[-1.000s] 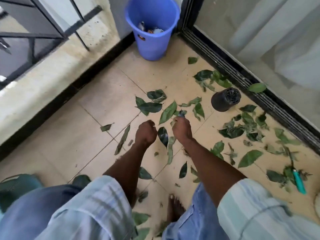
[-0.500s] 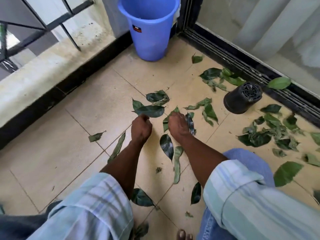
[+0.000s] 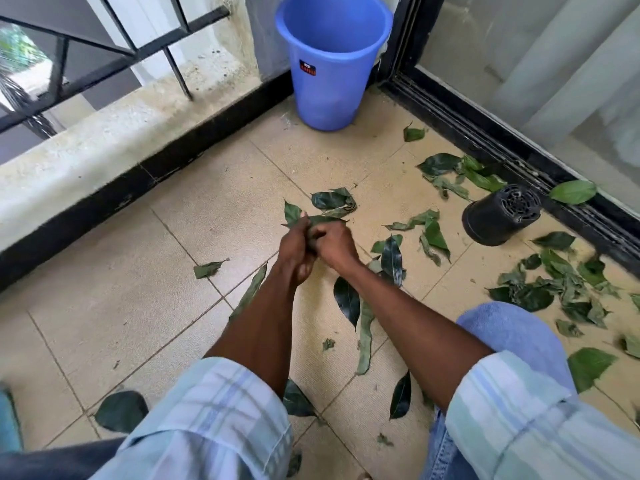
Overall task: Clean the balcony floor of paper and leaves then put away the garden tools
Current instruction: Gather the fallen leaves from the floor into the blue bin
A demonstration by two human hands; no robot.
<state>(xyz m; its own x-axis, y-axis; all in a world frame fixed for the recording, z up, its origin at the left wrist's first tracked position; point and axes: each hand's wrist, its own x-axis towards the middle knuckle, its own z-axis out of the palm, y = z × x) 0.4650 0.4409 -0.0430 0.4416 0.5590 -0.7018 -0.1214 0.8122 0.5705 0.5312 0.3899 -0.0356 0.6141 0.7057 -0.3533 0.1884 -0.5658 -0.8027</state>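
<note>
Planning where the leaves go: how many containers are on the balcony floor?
2: a blue bucket upright in the far corner, and a black pot tipped over beside the door track.

Just one view here, worn on the head: the tiled floor (image 3: 145, 306) is looked down on steeply and forward, toward the corner where a blue bucket (image 3: 332, 60) is seen, forearms close below.

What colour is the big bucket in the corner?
The bucket is blue, seen clearly in the head view.
</note>
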